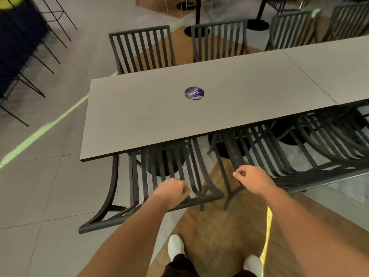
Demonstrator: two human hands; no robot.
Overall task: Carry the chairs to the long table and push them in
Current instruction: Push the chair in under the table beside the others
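While two white shoes (175, 246) stand on the wood-pattern floor (215, 236) at the bottom of the view, both bare arms reach forward to the chairs at the near side. The left hand (171, 189) is curled into a fist over the top rail of a dark slatted metal chair (139, 206), whose seat is tucked under the long grey table (159, 116). The right hand (253, 179) is also closed, resting at the back corner of a second dark slatted chair (279, 156) just to the right, likewise pushed under the table; whether it truly grips the rail cannot be told. A round purple sticker (194, 93) lies on the table top. Beyond the far edge stand more dark slatted chairs (141, 48), drawn up to the table.
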